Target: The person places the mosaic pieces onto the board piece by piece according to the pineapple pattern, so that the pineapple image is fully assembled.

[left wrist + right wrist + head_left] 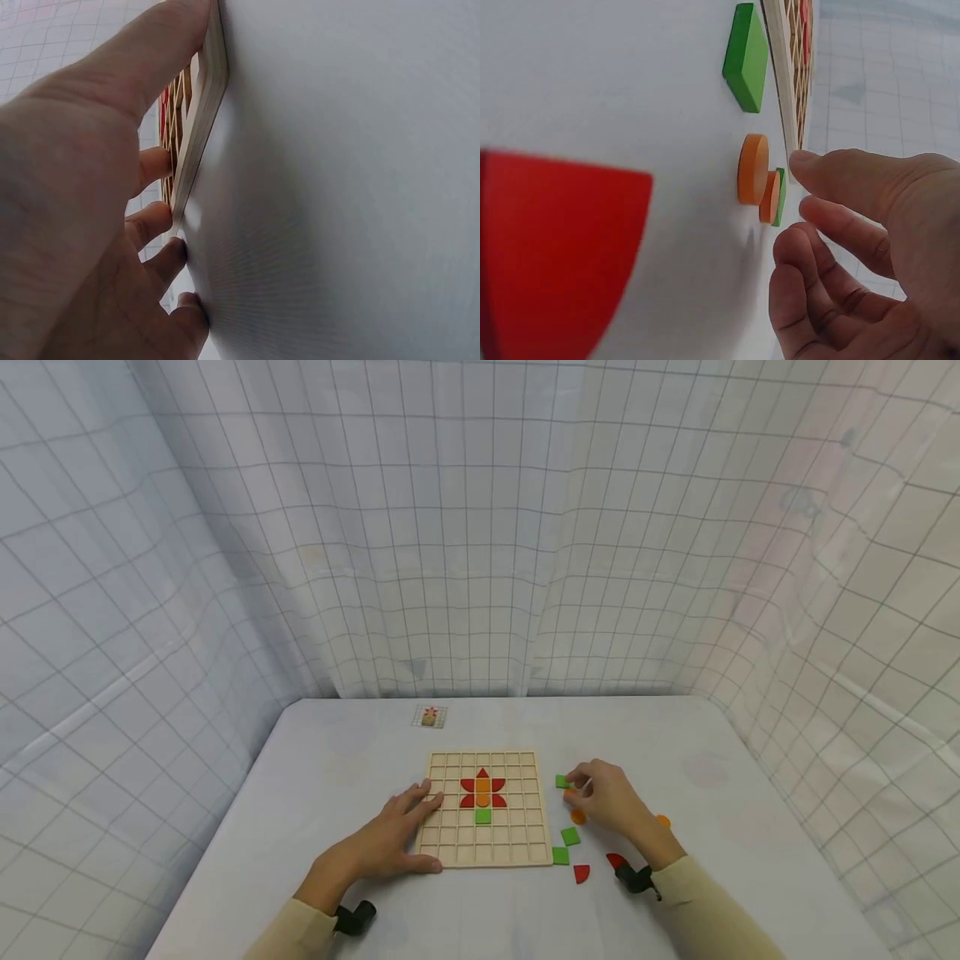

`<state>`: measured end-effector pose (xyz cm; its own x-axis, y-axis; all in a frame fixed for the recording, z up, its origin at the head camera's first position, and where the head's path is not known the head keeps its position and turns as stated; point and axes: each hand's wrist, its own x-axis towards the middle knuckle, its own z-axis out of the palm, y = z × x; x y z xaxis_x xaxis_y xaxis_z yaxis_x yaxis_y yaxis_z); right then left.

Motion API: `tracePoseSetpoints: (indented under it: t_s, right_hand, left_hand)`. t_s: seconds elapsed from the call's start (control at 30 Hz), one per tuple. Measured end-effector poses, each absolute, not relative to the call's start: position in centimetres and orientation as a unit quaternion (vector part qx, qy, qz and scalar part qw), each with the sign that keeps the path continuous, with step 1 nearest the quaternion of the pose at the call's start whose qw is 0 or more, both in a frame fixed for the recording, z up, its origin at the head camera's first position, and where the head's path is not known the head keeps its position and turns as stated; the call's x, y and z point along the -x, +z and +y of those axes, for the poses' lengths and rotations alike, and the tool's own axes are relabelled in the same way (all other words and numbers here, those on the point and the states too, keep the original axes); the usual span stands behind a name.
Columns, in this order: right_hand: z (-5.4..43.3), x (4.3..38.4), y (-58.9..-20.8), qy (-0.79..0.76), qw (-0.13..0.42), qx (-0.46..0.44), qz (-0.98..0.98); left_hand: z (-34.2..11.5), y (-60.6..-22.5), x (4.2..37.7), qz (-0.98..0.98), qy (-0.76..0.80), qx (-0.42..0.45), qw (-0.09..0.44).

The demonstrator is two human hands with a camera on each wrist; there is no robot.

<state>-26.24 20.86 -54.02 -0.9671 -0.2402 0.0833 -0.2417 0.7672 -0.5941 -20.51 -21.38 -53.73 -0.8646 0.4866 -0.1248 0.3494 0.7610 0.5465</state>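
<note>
The left hand rests at the left edge of a wooden grid board, its fingers spread along the rim and thumb at the near corner. On the board sit several red pieces, orange pieces in the middle column and a green square below them. Right of the board, the right hand hovers with bent fingers, its thumb and index fingertip apart and nothing visible between them. Close to its fingertips lie a green square tile and orange round pieces.
More green squares and a red quarter piece lie near the board's right side. Another red piece and an orange piece lie by the right wrist. A small pattern card is at the back.
</note>
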Motion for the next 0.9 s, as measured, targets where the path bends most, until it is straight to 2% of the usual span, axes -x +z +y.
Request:
tracePoseSetpoints:
  t_s: [0.53, 0.9]
  right_hand:
    - [21.38, 26.45, -54.49, 0.309, -0.013, -0.11, -0.945]
    - [21.27, 26.23, -54.43, 0.314, -0.012, -0.094, -0.945]
  left_hand:
    - [-21.09, -53.09, 20.3, 0.929, 0.257, -0.232, 0.13]
    - [-21.0, -53.86, 20.35, 0.944, 0.211, -0.233, 0.096]
